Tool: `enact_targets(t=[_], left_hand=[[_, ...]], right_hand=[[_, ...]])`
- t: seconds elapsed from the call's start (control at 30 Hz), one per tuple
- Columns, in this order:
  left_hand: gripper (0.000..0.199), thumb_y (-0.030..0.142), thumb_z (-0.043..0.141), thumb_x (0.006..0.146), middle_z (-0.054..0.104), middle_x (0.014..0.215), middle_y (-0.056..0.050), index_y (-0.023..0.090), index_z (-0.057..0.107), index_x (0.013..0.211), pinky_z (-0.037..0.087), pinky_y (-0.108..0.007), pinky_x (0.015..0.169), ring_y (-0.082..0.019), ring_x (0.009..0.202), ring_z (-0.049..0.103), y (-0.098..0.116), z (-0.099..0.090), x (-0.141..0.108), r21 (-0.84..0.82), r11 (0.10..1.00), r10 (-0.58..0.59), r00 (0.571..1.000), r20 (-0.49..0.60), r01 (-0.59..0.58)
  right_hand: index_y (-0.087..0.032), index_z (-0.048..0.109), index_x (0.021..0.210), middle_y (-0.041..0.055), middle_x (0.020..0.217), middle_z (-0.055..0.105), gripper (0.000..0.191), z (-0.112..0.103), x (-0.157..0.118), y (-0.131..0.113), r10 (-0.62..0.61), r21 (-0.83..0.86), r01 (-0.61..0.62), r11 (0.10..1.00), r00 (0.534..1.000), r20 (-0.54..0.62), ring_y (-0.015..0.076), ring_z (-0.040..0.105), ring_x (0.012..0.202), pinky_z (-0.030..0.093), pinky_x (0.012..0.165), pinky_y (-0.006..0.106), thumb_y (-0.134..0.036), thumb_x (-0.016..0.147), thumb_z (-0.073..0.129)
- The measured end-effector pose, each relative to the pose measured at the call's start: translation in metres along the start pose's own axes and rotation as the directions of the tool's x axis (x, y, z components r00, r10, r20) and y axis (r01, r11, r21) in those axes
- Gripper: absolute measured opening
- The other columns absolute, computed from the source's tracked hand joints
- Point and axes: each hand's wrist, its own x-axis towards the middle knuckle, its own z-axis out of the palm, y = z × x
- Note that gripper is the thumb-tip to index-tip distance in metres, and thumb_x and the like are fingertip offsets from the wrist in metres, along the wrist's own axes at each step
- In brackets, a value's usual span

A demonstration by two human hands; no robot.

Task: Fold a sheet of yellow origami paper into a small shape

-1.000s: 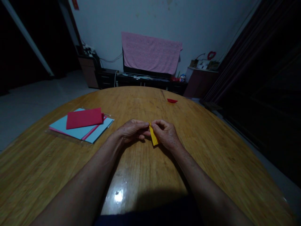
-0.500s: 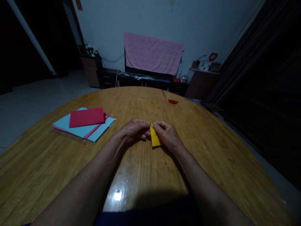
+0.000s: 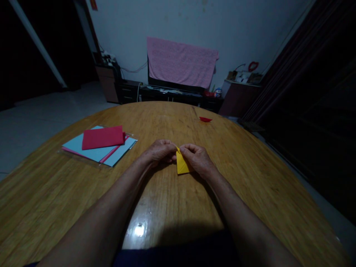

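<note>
The left hand (image 3: 162, 152) and the right hand (image 3: 197, 157) are close together above the wooden tabletop (image 3: 167, 207). The grip of each hand is narrow, with the folded yellow paper (image 3: 183, 165) held between thumb and fingers; the left one pinches its upper tip. To the left lies the pink folded paper (image 3: 103, 137), on top of the light blue sheets (image 3: 118, 155). The small red paper piece (image 3: 205, 119) rests near the far edge, well apart from both hands.
</note>
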Motion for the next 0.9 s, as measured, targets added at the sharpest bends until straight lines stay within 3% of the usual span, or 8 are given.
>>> enact_targets(t=[0.17, 0.7, 0.9], left_hand=[[0.005, 0.011, 0.055, 0.071, 0.06, 0.05, -0.003, 0.014, 0.059, 0.071, 0.04, -0.017, 0.042, -0.008, 0.04, 0.052, 0.0003, 0.001, 0.0, 0.016, 1.0, -0.016, 1.0, -0.01, 0.016], [0.004, 0.01, 0.059, 0.071, 0.059, 0.05, -0.001, 0.013, 0.058, 0.07, 0.043, -0.018, 0.046, -0.008, 0.042, 0.053, -0.0051, 0.0009, 0.0026, -0.089, 0.995, 0.053, 0.999, 0.001, -0.053], [0.009, 0.008, 0.057, 0.072, 0.057, 0.048, -0.002, 0.013, 0.058, 0.065, 0.041, -0.018, 0.042, -0.007, 0.038, 0.05, -0.0014, 0.0045, 0.0017, -0.111, 0.994, -0.006, 1.0, -0.013, 0.005]], right_hand=[[-0.016, 0.063, 0.068, 0.0005, 0.06, 0.061, 0.022, -0.0029, 0.0038, 0.0048, -0.041, -0.105, 0.04, 0.994, 0.999, -0.015, 0.0104, 0.052, 0.049, 0.04, 0.047, 0.022, -0.038, 0.072, 0.062], [-0.017, 0.063, 0.07, 0.0012, 0.061, 0.063, 0.021, -0.0047, 0.0045, 0.0075, -0.005, -0.057, 0.006, 0.998, 1.0, 0.009, 0.0109, 0.053, 0.05, 0.041, 0.048, 0.023, -0.038, 0.073, 0.062], [-0.017, 0.061, 0.076, 0.0, 0.065, 0.061, 0.019, -0.0048, 0.0052, 0.0033, 0.002, -0.062, -0.002, 0.998, 1.0, 0.01, 0.0099, 0.054, 0.051, 0.042, 0.047, 0.022, -0.035, 0.071, 0.064]])
